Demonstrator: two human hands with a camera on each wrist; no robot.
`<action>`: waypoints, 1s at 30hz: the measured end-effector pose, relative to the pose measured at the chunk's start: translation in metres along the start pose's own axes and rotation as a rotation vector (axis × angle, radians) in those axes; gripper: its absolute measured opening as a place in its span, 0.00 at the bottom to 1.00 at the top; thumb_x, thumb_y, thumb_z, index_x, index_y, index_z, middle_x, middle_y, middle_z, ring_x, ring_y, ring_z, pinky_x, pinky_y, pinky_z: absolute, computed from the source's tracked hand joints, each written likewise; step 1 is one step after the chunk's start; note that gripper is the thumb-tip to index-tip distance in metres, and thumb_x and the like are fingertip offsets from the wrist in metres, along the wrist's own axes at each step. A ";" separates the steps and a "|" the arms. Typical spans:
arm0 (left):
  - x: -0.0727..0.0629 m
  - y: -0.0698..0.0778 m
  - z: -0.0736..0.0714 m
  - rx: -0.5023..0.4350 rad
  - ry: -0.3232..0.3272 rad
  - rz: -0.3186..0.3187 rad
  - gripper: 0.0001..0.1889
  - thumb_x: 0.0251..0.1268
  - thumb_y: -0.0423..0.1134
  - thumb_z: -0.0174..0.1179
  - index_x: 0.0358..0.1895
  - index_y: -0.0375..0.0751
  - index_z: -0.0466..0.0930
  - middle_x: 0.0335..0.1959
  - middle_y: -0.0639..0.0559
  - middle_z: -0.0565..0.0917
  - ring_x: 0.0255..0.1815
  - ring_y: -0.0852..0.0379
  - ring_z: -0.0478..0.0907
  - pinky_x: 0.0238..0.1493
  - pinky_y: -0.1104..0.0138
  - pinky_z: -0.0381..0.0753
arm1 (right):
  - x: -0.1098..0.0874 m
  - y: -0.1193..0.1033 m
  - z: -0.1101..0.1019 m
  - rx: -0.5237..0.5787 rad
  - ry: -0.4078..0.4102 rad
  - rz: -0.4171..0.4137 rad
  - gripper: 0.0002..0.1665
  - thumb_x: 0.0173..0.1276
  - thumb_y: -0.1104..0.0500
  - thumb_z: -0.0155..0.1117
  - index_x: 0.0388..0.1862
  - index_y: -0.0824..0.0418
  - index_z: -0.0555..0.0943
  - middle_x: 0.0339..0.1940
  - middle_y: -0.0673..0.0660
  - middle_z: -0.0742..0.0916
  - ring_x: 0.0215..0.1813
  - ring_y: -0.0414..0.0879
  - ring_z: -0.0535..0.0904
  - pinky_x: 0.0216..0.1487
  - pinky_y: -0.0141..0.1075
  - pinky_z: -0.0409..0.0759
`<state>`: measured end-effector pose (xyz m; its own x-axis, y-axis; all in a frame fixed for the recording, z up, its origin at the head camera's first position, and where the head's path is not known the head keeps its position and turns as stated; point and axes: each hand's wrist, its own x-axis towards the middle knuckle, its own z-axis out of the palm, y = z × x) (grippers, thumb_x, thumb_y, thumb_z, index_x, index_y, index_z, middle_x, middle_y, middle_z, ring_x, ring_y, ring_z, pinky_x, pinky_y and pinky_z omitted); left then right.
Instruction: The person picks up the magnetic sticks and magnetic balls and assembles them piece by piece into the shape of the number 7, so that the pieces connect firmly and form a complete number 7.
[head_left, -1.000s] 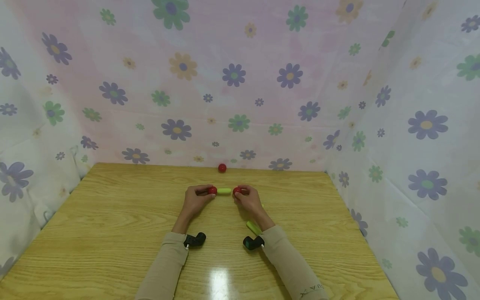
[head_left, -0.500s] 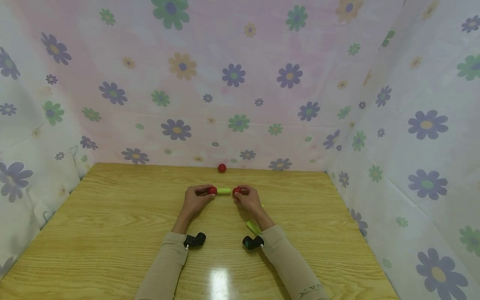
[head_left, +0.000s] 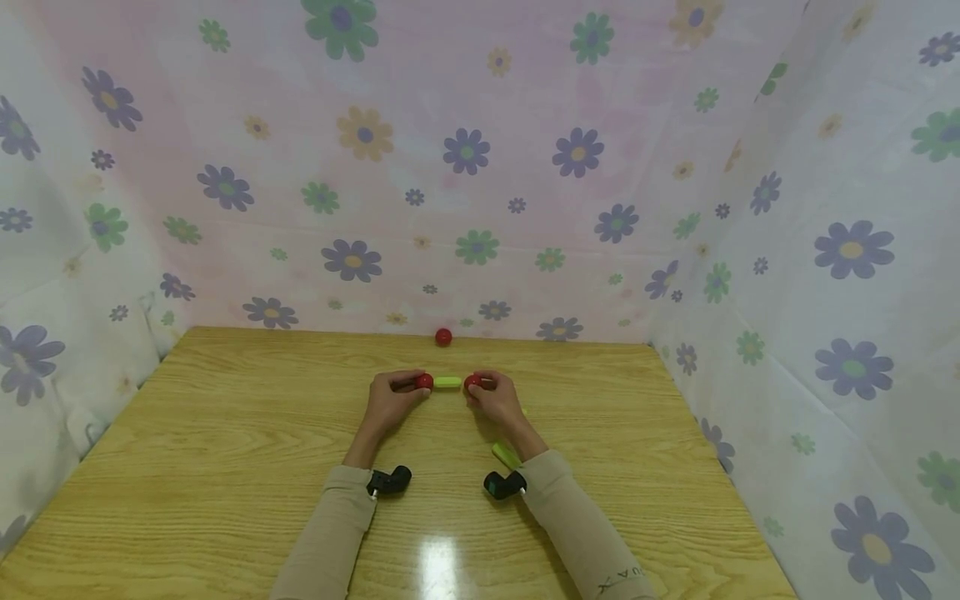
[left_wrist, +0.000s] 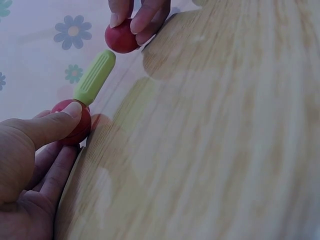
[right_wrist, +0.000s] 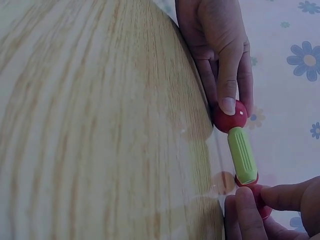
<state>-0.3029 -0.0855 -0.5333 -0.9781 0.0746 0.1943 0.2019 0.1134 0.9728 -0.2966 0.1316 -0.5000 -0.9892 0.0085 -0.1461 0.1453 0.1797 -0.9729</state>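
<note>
My left hand [head_left: 393,400] pinches a red ball [head_left: 425,381] between thumb and fingers. From that ball a ribbed light-green stick [left_wrist: 95,77] points toward the other hand. My right hand [head_left: 497,398] grips a second red ball [head_left: 472,383], which is close to the stick's free end and in line with it. In the left wrist view, a narrow gap shows between the stick's tip and this second ball [left_wrist: 121,36]. Both hands are low over the wooden table [head_left: 262,433].
A third red ball [head_left: 443,337] sits at the table's back edge, against the flowered cloth [head_left: 420,275]. Another green stick [head_left: 506,455] lies by my right wrist, partly covered by the arm. A small light-green bit [head_left: 525,411] peeks out beside the right hand.
</note>
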 end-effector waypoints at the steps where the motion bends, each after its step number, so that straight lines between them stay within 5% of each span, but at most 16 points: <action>1: -0.002 0.005 0.000 -0.002 -0.005 0.003 0.21 0.61 0.25 0.70 0.58 0.25 0.82 0.58 0.28 0.82 0.58 0.34 0.82 0.55 0.63 0.85 | 0.000 0.001 0.000 0.003 -0.002 0.002 0.21 0.76 0.68 0.60 0.66 0.72 0.75 0.60 0.72 0.80 0.57 0.61 0.83 0.50 0.38 0.88; 6: -0.013 0.032 -0.002 0.009 -0.030 0.014 0.21 0.63 0.23 0.67 0.58 0.19 0.79 0.58 0.24 0.81 0.58 0.31 0.80 0.54 0.63 0.86 | 0.002 0.002 0.001 0.006 -0.003 0.022 0.21 0.76 0.67 0.59 0.66 0.71 0.75 0.60 0.71 0.80 0.53 0.56 0.84 0.48 0.35 0.88; 9: -0.014 0.034 -0.002 0.007 -0.037 0.008 0.20 0.64 0.24 0.67 0.59 0.20 0.79 0.58 0.25 0.81 0.59 0.32 0.80 0.56 0.61 0.85 | 0.001 0.000 0.002 -0.003 -0.004 0.024 0.22 0.77 0.67 0.59 0.66 0.72 0.74 0.60 0.71 0.80 0.52 0.55 0.84 0.49 0.36 0.88; 20: 0.000 0.000 0.001 0.009 -0.006 -0.006 0.21 0.63 0.25 0.69 0.59 0.25 0.81 0.60 0.28 0.81 0.60 0.34 0.80 0.58 0.58 0.84 | 0.003 0.000 0.003 -0.013 0.000 0.022 0.21 0.77 0.67 0.59 0.66 0.72 0.74 0.60 0.71 0.80 0.51 0.55 0.85 0.49 0.36 0.88; 30: 0.001 -0.001 0.002 0.015 0.020 -0.031 0.20 0.60 0.27 0.72 0.56 0.31 0.85 0.57 0.34 0.84 0.57 0.39 0.83 0.53 0.68 0.85 | 0.002 0.000 0.003 -0.003 -0.001 0.022 0.21 0.77 0.68 0.58 0.66 0.73 0.74 0.60 0.72 0.80 0.51 0.56 0.85 0.49 0.37 0.88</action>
<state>-0.3038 -0.0835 -0.5341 -0.9846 0.0512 0.1669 0.1723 0.1298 0.9765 -0.2987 0.1286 -0.5006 -0.9858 0.0119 -0.1678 0.1671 0.1823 -0.9689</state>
